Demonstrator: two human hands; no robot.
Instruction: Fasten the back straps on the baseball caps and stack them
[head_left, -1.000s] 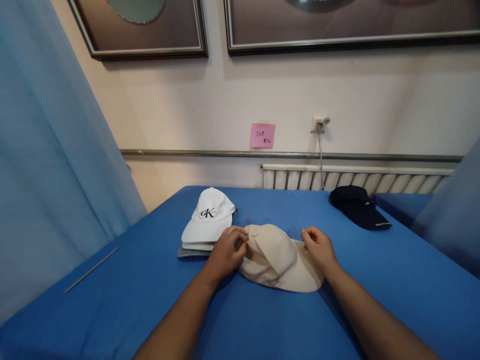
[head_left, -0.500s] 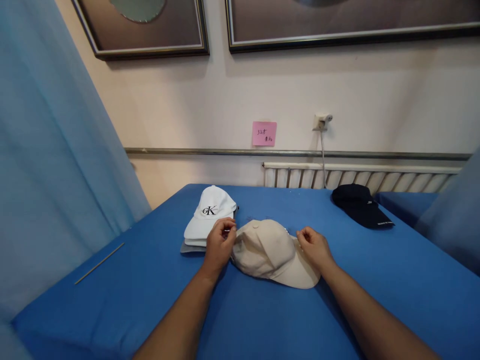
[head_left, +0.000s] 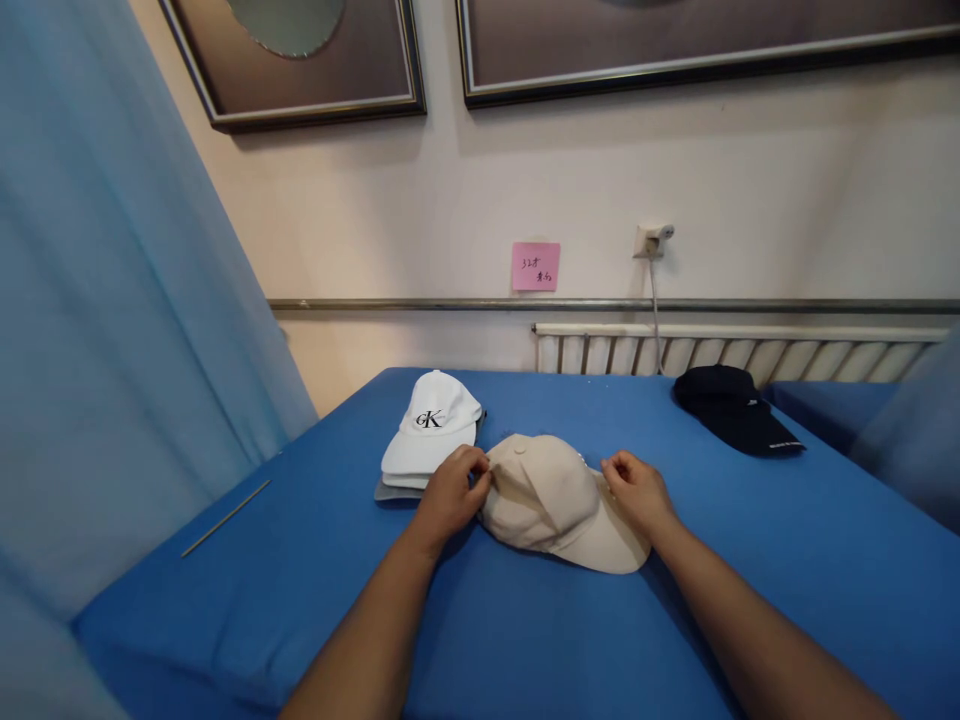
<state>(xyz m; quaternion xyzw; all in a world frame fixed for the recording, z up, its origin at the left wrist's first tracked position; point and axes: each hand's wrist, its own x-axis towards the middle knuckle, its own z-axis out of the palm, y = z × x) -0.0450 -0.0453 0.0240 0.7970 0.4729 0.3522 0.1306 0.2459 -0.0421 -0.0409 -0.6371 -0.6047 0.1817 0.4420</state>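
A beige baseball cap (head_left: 547,500) lies on its side on the blue-covered bed, brim pointing right and button toward the back. Bent fingers of my left hand (head_left: 456,495) press against the rear edge of its crown; the fingertips are partly hidden. At the other end, my right hand (head_left: 639,490) pinches at the far side of the brim with thumb and forefinger together. Just behind my left hand is a stack of caps: a white one with black letters (head_left: 435,425) on top, a grey brim (head_left: 394,492) at the bottom.
A black cap (head_left: 731,410) rests at the bed's back right. On the left lies a thin stick (head_left: 225,518). Blue curtains (head_left: 112,300) hang at the left side. Behind the bed are a radiator (head_left: 720,350), a rail (head_left: 420,304) and a plugged-in socket (head_left: 651,242).
My left hand has closed in on the rear of the beige cap, its fingers nearer the crown. My right hand stays at the brim. The whole view has shifted slightly.
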